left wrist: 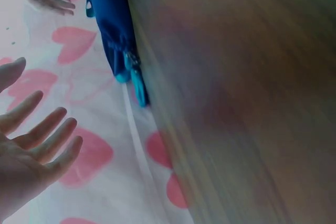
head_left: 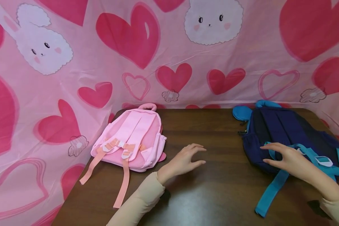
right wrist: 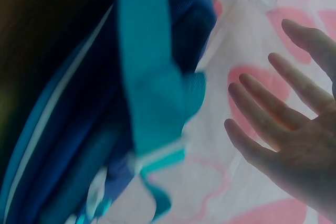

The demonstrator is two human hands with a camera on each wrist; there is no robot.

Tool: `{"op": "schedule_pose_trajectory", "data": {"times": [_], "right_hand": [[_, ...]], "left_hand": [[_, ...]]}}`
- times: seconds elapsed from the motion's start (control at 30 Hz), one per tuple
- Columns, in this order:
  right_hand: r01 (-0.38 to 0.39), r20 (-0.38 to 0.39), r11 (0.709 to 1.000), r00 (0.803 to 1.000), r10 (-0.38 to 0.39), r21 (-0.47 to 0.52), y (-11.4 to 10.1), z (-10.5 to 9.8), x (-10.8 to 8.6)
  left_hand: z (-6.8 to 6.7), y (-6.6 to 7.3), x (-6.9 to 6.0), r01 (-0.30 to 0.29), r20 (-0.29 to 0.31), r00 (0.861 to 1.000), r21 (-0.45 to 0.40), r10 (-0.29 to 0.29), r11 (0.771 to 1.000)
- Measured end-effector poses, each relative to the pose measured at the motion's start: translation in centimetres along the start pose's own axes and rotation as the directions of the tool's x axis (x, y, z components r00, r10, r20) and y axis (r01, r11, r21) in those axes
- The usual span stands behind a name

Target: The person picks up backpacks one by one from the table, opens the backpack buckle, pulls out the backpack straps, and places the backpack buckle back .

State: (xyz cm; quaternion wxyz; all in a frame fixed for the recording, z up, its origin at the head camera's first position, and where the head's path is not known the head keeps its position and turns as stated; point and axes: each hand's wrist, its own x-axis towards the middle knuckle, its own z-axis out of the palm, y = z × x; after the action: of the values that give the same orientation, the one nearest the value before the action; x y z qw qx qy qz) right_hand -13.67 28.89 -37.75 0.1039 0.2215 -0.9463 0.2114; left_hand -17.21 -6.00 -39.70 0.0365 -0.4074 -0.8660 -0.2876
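A pink backpack (head_left: 135,131) lies with its straps upward on the left of the table, two peach webbing ends hanging toward the front. To its right my left hand (head_left: 183,158) hovers over the wood, fingers loosely bent and holding nothing. On the right lies a navy backpack (head_left: 282,128) with turquoise straps (head_left: 274,191), also straps up. My right hand (head_left: 291,158) is above its lower part, fingers spread; in the right wrist view that hand (right wrist: 299,129) appears apart from the turquoise webbing (right wrist: 149,66), with nothing held.
The dark wooden table (head_left: 203,138) carries both backpacks. A small round turquoise pouch (head_left: 242,113) hangs at the navy backpack's upper left side. Behind and to the left, a pink cloth (head_left: 147,84) printed with hearts and rabbits meets the table edge.
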Motion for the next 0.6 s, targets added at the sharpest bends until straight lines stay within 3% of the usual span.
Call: {"op": "schedule_pose_trajectory", "data": {"times": [0.23,0.6], "right_hand": [[0.034,0.034,0.998,0.999,-0.036,0.056,-1.9,1.9,2.0],[0.091,0.098,0.986,0.99,-0.105,0.14,-4.9,3.9,5.0]], "left_hand": [[-1.3,-1.2,-1.6,0.05,-0.045,0.998,0.019,-0.049,0.999],[-3.4,-2.7,-4.2,0.077,-0.164,0.984,0.042,-0.069,0.996]]}}
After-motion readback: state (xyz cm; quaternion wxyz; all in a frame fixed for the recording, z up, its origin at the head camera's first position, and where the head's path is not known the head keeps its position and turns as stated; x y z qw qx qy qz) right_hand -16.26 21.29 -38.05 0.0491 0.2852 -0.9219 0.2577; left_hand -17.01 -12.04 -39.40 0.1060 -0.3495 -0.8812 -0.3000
